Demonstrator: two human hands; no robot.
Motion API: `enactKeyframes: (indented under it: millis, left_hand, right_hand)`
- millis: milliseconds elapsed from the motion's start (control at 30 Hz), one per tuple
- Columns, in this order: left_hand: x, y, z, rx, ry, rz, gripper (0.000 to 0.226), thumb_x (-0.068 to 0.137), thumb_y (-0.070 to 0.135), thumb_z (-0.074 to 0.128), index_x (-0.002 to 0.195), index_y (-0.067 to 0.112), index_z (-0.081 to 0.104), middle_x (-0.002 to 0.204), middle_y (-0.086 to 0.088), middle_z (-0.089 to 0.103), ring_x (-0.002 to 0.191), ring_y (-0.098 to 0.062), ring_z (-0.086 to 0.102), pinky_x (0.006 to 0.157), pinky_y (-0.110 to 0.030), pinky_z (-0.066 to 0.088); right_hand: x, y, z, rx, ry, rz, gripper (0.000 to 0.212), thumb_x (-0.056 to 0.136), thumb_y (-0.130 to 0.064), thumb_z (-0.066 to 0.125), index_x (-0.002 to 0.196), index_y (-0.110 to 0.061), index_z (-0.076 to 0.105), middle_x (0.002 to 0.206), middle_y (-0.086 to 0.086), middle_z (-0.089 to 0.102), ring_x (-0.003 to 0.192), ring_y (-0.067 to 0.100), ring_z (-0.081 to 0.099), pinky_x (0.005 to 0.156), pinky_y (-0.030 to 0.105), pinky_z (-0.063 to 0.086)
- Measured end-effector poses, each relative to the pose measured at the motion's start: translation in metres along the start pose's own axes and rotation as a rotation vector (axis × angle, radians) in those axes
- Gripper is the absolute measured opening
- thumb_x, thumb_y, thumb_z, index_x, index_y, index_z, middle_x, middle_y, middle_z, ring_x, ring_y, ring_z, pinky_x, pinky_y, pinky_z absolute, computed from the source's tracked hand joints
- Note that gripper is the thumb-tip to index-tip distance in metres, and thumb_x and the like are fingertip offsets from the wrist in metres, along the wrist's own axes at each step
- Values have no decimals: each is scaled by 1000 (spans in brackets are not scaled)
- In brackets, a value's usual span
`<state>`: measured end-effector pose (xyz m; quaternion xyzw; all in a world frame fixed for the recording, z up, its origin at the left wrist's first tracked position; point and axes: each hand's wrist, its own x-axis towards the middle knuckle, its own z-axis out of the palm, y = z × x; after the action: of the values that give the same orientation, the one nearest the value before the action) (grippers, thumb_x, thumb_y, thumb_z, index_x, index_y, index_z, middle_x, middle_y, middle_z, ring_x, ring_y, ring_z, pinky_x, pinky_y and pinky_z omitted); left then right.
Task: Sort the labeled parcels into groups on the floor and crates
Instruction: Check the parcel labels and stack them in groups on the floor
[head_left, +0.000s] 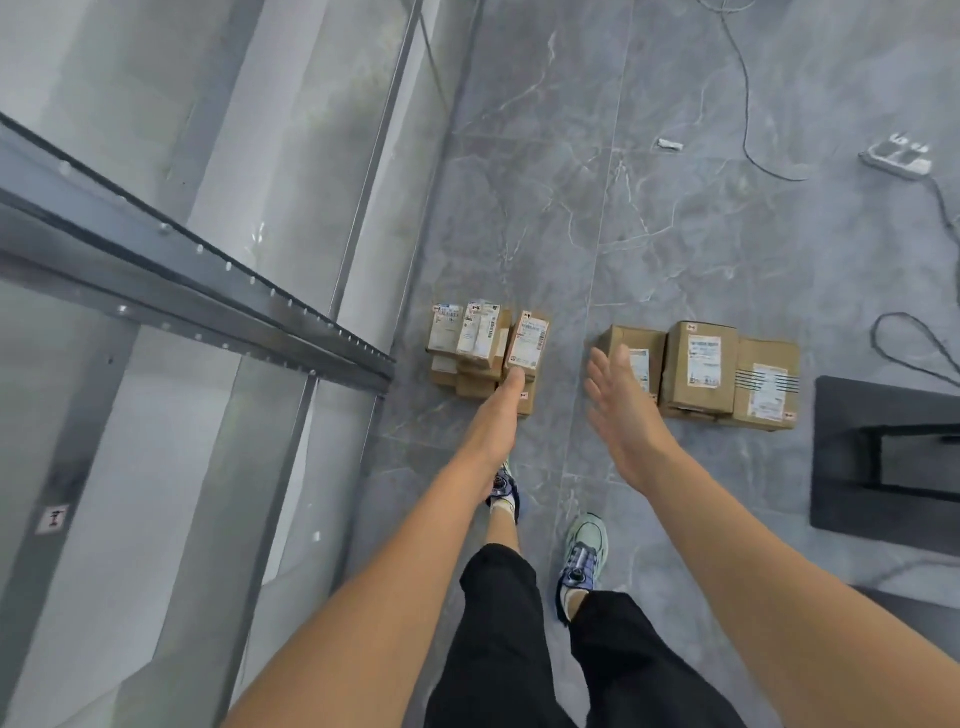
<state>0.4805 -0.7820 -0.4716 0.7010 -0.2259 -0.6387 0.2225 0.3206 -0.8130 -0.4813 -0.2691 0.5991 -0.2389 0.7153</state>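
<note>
Head view: left hand (506, 397) touches the small-parcel stack (467, 343) on the floor (519, 208), grip indiscernible; right hand (618, 395), released, hovers by the larger parcels (727, 374). A careless nudge could topple the stack.

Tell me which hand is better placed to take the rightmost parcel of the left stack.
Left, probably. The left hand is at that parcel's near edge; the right hand hangs open before the bigger boxes.

The large cardboard parcels (702, 366) number three, the small parcels (480, 338) at least three (lower layers unclear). One power strip (896, 156) shows.
</note>
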Motion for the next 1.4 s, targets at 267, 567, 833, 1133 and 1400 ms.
enactKeyframes:
  millis: [267,567,833,1133,1400]
  left_hand:
    - [144,22,-18,113,-56,-106,70,97,71,31,153,31,44,156,5,46,144,-19,41,120,-52,32]
    - [317,4,-2,257,-83,-125,84,86,74,26,145,21,54,146,-1,57,133,-23,52,116,-48,38]
    - [436,-50,30,302,44,-209,84,83,74,25,146,24,51,144,-4,59,130,-30,54,111,-50,41]
    - [487,-74,48,264,127,-211,57,102,50,36,154,25,41,152,-3,52,137,-28,49,115,-51,38]
    - [502,-82,50,278,206,-259,74,81,58,31,142,22,51,142,-7,49,128,-29,51,110,-54,42]
  right_hand:
    - [121,-5,8,-17,99,134,77,103,-72,19,166,-28,18,173,-7,17,158,12,19,130,44,14]
    - [281,46,-2,-7,145,260,75,104,-70,18,166,-27,19,173,-9,18,158,12,19,129,44,13]
    - [394,112,-23,-40,134,391,77,104,-71,21,166,-26,21,173,-5,19,159,16,20,130,46,14]
    - [448,144,-27,22,127,425,74,106,-68,19,166,-25,19,173,-4,17,159,18,18,129,48,15]
    - [460,155,-23,49,121,449,71,106,-68,21,162,-26,34,171,-5,26,158,19,23,128,47,19]
